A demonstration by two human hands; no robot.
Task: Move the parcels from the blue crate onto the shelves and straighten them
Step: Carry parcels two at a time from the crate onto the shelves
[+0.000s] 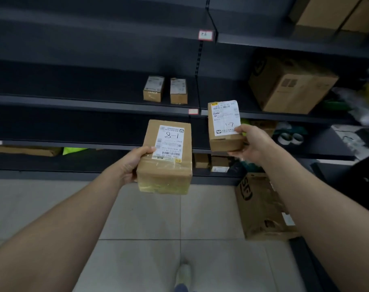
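- Reaching up from the lower left of the frame, the left hand (131, 165) is clamped on the left side of a brown parcel (165, 159) marked "8-1", thumb lying on the corner of its white label, fingers hidden behind the box.
- That parcel hangs at centre frame over the pale tiled floor (150, 218), in front of the lower shelf edge (74, 144) and touching nothing else.
- Just above it, on the middle shelf (95, 100), two small parcels (165, 89) stand upright side by side, a narrow gap between them; the shelf to their left is bare all the way to the frame's left edge.
- Right of centre, the right hand (254, 144) grips a smaller parcel (224, 126) marked "1-7" by its lower right corner, thumb on the label, held higher than the first and level with the middle shelf's front lip.
- The two held parcels are near each other but apart.
- At right, a large carton (291, 85) fills the middle shelf, and an open, tipped box (261, 207) lies on the floor under the right forearm; the blurred items at far right are probably bagged goods.
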